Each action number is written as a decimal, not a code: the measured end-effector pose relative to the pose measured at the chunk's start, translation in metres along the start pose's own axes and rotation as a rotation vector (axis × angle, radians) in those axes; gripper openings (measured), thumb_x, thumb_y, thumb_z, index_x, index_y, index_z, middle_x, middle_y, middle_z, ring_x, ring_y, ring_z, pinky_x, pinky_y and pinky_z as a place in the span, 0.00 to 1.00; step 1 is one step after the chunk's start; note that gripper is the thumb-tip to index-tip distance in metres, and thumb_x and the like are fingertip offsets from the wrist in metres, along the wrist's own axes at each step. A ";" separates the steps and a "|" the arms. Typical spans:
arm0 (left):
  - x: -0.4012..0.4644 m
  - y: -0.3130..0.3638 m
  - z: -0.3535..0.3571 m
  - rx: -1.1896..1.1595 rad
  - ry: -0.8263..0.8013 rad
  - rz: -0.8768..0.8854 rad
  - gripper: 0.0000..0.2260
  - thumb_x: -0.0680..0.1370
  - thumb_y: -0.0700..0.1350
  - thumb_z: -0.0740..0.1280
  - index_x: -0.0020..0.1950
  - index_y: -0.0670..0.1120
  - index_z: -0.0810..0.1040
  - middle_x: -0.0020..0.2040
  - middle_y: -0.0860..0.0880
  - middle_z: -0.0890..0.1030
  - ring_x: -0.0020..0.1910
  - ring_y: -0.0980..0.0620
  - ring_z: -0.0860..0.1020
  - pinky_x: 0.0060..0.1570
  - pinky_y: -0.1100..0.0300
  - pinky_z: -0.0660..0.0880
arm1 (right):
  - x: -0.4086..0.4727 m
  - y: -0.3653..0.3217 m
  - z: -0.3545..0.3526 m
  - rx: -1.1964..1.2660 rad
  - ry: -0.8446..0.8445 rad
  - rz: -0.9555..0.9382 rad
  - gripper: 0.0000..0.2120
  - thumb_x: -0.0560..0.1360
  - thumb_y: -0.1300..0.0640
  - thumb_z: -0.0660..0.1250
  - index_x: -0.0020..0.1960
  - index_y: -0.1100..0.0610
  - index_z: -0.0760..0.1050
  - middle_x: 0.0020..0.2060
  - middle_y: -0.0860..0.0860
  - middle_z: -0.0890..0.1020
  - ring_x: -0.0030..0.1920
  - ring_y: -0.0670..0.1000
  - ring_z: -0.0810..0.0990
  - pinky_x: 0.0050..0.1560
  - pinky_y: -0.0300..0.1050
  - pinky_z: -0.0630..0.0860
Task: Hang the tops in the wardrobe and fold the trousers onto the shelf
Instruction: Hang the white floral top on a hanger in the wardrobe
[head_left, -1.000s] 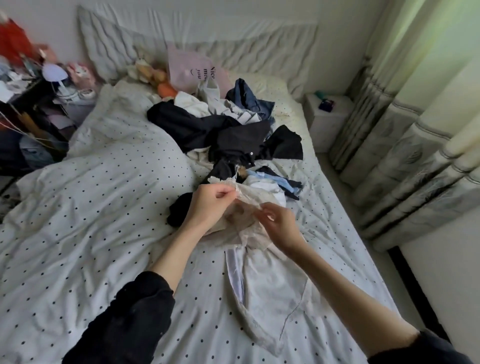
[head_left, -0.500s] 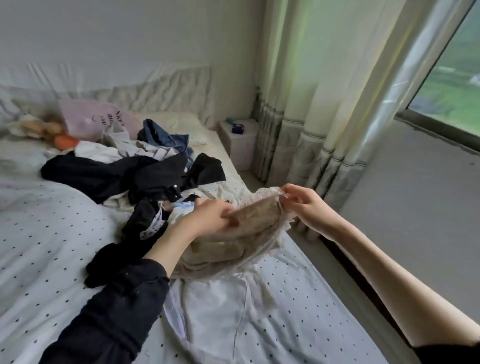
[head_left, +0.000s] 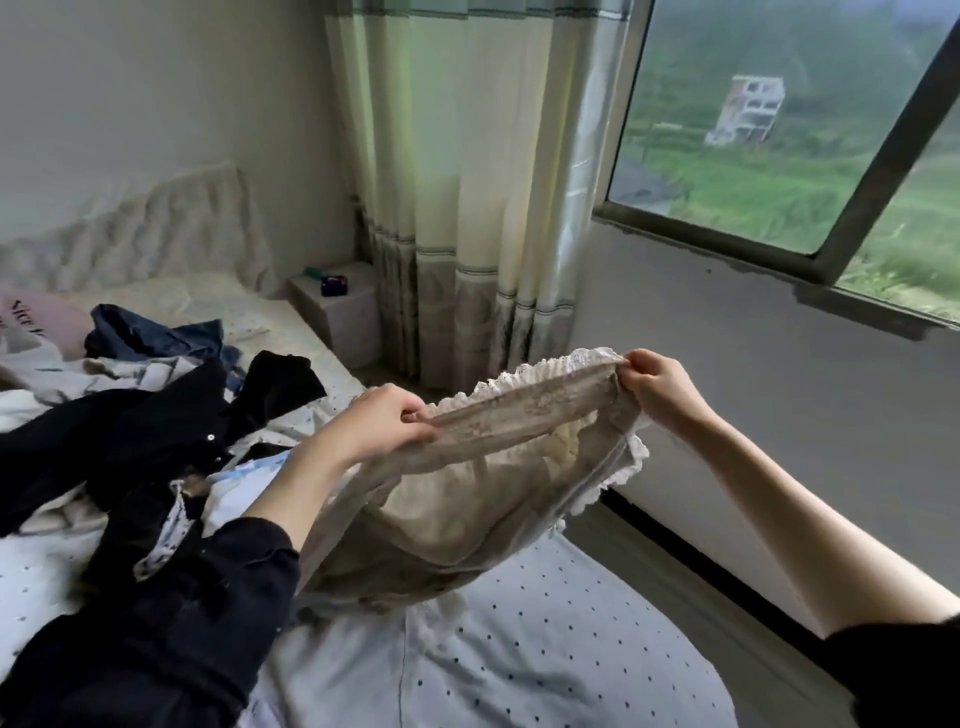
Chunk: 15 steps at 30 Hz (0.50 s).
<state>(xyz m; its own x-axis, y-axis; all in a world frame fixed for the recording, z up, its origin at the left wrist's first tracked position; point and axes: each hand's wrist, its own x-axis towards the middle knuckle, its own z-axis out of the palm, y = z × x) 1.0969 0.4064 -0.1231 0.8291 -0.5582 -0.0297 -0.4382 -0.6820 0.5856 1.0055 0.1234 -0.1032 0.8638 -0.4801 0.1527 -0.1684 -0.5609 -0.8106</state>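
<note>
A beige lace-trimmed top (head_left: 467, 499) hangs stretched between both hands above the bed's right edge. My left hand (head_left: 382, 421) pinches its upper hem at the left end, and my right hand (head_left: 657, 384) pinches the same hem at the right end. The cloth sags below the hem and its lower part touches the dotted bedcover (head_left: 545, 649). A heap of clothes (head_left: 156, 415), mostly black with a denim piece (head_left: 150, 332) and white items, lies on the bed to the left.
A small white bedside table (head_left: 337, 306) stands beyond the bed, next to long cream curtains (head_left: 457, 208). A window (head_left: 789, 130) and grey wall fill the right. A narrow floor strip (head_left: 675, 566) runs between bed and wall. A pink pillow (head_left: 36, 317) is far left.
Both hands lifted the beige top off the bed and pulled its hem apart. The view swung right and up from the bed toward the curtain and window.
</note>
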 end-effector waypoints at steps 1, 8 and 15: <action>0.004 0.011 0.005 0.025 -0.034 0.020 0.16 0.72 0.48 0.73 0.27 0.52 0.71 0.28 0.54 0.71 0.34 0.54 0.69 0.36 0.59 0.64 | -0.001 0.004 -0.013 -0.016 0.049 0.013 0.08 0.77 0.65 0.59 0.43 0.62 0.76 0.34 0.52 0.74 0.38 0.50 0.70 0.34 0.36 0.66; 0.017 0.117 0.057 -0.011 0.046 0.247 0.06 0.75 0.44 0.68 0.39 0.47 0.81 0.31 0.51 0.77 0.36 0.52 0.75 0.30 0.68 0.66 | -0.040 0.040 -0.135 -0.073 0.329 0.079 0.09 0.76 0.65 0.59 0.50 0.64 0.78 0.42 0.55 0.77 0.44 0.52 0.72 0.45 0.42 0.67; -0.002 0.271 0.132 -0.177 0.033 0.567 0.04 0.75 0.37 0.68 0.47 0.41 0.82 0.38 0.49 0.79 0.40 0.53 0.75 0.38 0.67 0.64 | -0.166 0.119 -0.250 -0.116 0.360 0.246 0.10 0.78 0.63 0.58 0.38 0.57 0.69 0.33 0.48 0.70 0.34 0.46 0.66 0.33 0.37 0.64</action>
<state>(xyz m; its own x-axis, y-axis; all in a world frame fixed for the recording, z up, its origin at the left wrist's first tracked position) 0.9306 0.1605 -0.0714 0.4939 -0.7956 0.3507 -0.7539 -0.1909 0.6286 0.7235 -0.0320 -0.0840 0.5747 -0.8012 0.1666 -0.4180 -0.4625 -0.7819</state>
